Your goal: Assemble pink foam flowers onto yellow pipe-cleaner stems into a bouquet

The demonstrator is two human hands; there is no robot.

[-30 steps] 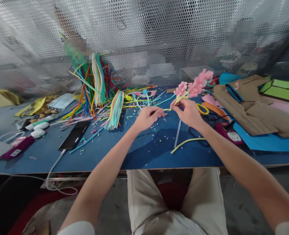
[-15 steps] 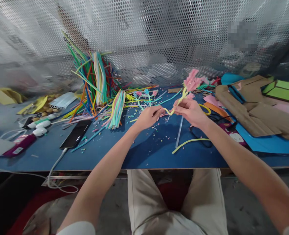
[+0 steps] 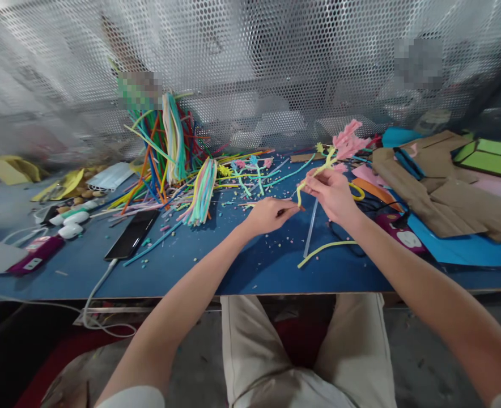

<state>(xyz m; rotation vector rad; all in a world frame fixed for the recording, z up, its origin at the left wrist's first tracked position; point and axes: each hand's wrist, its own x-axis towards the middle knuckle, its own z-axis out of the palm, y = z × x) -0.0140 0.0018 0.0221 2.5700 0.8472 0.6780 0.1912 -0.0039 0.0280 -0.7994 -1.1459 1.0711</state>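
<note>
My right hand (image 3: 331, 190) is closed around the twisted yellow pipe cleaner stem (image 3: 323, 165) of a pink fuzzy flower (image 3: 349, 140). The flower leans up and to the right, above that hand. My left hand (image 3: 271, 215) has its thumb and fingers pinched at the stem's lower end, where a short yellow length hangs down to the fingertips. Below the hands, a loose pale yellow pipe cleaner (image 3: 325, 248) lies curved on the blue table (image 3: 250, 272). Beside it is a clear thin stick (image 3: 310, 229).
Bundled pastel pipe cleaners (image 3: 203, 192) and a tall multicoloured bunch (image 3: 152, 141) stand at the left. A phone (image 3: 131, 235) with a white cable lies nearer. Small pipe cleaner flowers (image 3: 253, 164) rest behind my hands. Brown cardboard (image 3: 446, 187) covers the right side. Perforated metal sheet (image 3: 276, 68) rises behind.
The yellow tail, earlier stretched sideways between my hands, now bends downward to my left fingertips. My left hand has moved right and slightly down. The flower has tipped further right.
</note>
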